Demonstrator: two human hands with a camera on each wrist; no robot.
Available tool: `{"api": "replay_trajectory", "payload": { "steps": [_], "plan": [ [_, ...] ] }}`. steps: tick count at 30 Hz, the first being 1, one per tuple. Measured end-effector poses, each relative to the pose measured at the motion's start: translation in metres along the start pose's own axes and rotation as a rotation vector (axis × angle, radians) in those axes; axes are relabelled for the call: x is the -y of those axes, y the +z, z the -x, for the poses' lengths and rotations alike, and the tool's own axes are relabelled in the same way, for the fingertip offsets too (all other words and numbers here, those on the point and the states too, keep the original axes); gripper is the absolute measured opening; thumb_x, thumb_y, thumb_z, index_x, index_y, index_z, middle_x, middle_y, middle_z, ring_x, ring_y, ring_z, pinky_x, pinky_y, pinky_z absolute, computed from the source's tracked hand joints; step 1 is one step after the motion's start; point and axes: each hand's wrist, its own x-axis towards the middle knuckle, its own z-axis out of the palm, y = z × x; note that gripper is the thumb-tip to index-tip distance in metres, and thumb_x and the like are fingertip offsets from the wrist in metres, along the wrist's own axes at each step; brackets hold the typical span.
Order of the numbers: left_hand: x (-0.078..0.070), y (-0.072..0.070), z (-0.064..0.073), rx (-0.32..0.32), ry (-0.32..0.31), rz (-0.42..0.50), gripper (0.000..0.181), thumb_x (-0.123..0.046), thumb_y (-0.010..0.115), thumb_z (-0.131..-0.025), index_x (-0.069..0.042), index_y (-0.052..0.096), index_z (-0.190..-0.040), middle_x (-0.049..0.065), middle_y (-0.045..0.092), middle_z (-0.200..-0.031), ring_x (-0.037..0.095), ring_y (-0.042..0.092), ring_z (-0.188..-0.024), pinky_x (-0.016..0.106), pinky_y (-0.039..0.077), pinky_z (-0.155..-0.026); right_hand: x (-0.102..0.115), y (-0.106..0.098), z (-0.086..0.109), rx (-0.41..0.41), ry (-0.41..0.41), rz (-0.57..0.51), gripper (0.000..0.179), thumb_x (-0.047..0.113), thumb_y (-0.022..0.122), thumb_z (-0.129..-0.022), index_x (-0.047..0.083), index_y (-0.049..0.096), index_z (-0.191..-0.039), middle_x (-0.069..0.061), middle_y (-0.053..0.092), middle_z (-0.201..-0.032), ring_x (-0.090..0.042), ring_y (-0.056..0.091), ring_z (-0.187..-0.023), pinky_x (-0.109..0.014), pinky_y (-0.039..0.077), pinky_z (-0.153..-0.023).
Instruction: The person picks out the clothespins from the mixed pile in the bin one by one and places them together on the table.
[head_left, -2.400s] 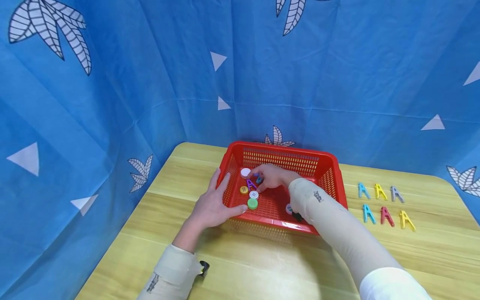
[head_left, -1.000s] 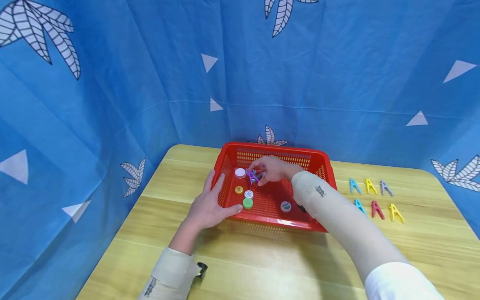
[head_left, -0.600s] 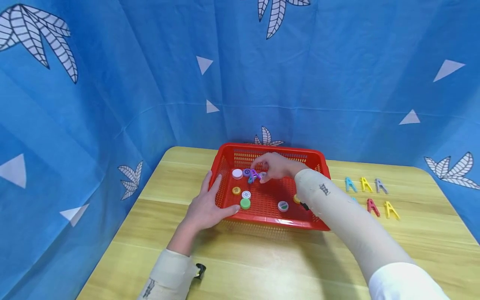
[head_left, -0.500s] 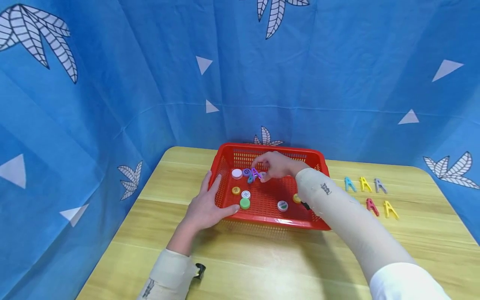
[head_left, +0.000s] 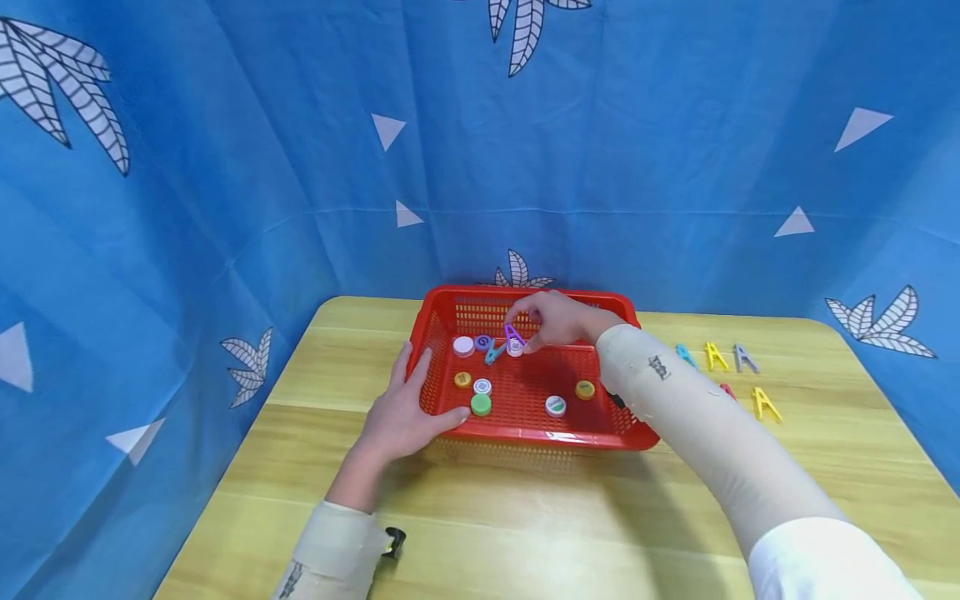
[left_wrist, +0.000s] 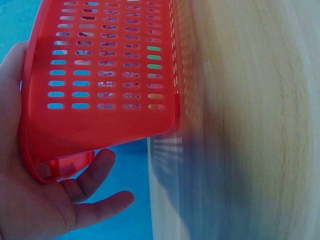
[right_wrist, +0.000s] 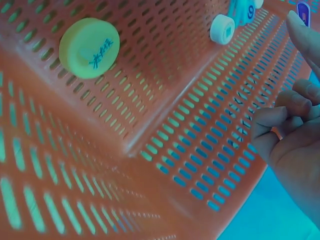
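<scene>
In the head view my right hand (head_left: 555, 318) pinches a purple clothespin (head_left: 509, 331) above a white bottle cap (head_left: 515, 350) inside the red basket (head_left: 525, 436). One end of the purple clothespin (right_wrist: 302, 11) shows beside my thumb in the right wrist view. To its left, a teal clothespin (head_left: 493, 354) lies on the basket floor. My left hand (head_left: 397, 417) rests at the basket's front left corner, fingers spread along the side and thumb at the front rim. In the left wrist view, that hand (left_wrist: 35, 200) touches the rim, with some fingers beyond it.
Around the basket floor lie several caps, among them a green cap (head_left: 481, 405) and a yellow cap (head_left: 585, 389). Right of the basket, several clothespins lie in two rows, including a yellow clothespin (head_left: 765, 405); my right forearm partly covers them. A blue curtain (head_left: 337, 150) hangs behind.
My right hand has taken the purple clothespin off the teal one and moved it slightly up and right relative to the basket. The left hand stays at the corner. The head view has shifted.
</scene>
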Motion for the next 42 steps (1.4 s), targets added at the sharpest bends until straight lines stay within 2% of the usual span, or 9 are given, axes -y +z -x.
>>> {"api": "replay_trajectory", "payload": {
  "steps": [6,12,21,29,36,42],
  "plan": [
    [0.0,-0.001,0.0,-0.001,-0.001,0.004,0.117,-0.053,0.084,-0.071,-0.02,0.017,-0.162,0.003,0.004,-0.165,0.034,0.037,-0.134,0.05,0.057,-0.081,-0.004,-0.007,0.003,-0.012,-0.021,0.031,0.055,0.017,0.086,-0.08,0.022,0.066,-0.131,-0.004,0.059,-0.125,-0.028,0.049,-0.114,-0.047,0.05,-0.092],
    [0.001,0.001,-0.001,0.004,0.008,-0.004,0.118,-0.054,0.084,-0.071,-0.02,0.017,-0.162,0.004,0.004,-0.165,0.034,0.036,-0.135,0.05,0.057,-0.081,-0.005,-0.013,0.013,-0.039,-0.01,0.014,0.053,0.015,0.084,-0.082,0.021,0.065,-0.131,-0.01,0.058,-0.128,-0.032,0.049,-0.116,-0.047,0.049,-0.093],
    [0.001,0.001,-0.002,0.005,0.015,0.003,0.118,-0.056,0.083,-0.071,-0.019,0.017,-0.162,0.005,0.003,-0.165,0.034,0.035,-0.135,0.051,0.057,-0.081,-0.008,-0.024,0.027,-0.068,-0.018,0.034,0.053,0.016,0.084,-0.083,0.022,0.064,-0.131,-0.011,0.056,-0.131,-0.033,0.048,-0.117,-0.045,0.049,-0.093],
    [0.003,0.001,-0.002,0.006,0.016,0.007,0.118,-0.059,0.082,-0.071,-0.02,0.016,-0.162,0.004,0.002,-0.165,0.035,0.037,-0.133,0.051,0.057,-0.081,-0.01,-0.031,0.035,-0.093,-0.018,0.039,0.052,0.017,0.085,-0.081,0.021,0.066,-0.13,-0.008,0.06,-0.124,-0.03,0.052,-0.11,-0.046,0.046,-0.095],
    [0.002,0.002,-0.002,0.011,0.025,0.015,0.119,-0.058,0.082,-0.071,-0.02,0.016,-0.162,0.004,0.002,-0.165,0.036,0.036,-0.134,0.052,0.057,-0.082,-0.019,-0.036,0.047,-0.114,0.019,0.046,0.049,0.018,0.084,-0.083,0.026,0.066,-0.128,-0.008,0.061,-0.117,-0.03,0.051,-0.105,-0.046,0.046,-0.091],
    [0.0,0.003,-0.002,0.01,0.026,0.018,0.119,-0.057,0.083,-0.071,-0.019,0.016,-0.162,0.005,0.002,-0.165,0.036,0.035,-0.135,0.052,0.056,-0.082,-0.027,-0.044,0.061,-0.137,0.032,0.032,0.047,0.015,0.083,-0.083,0.023,0.067,-0.127,-0.013,0.06,-0.115,-0.031,0.051,-0.102,-0.046,0.045,-0.087]
  ]
}}
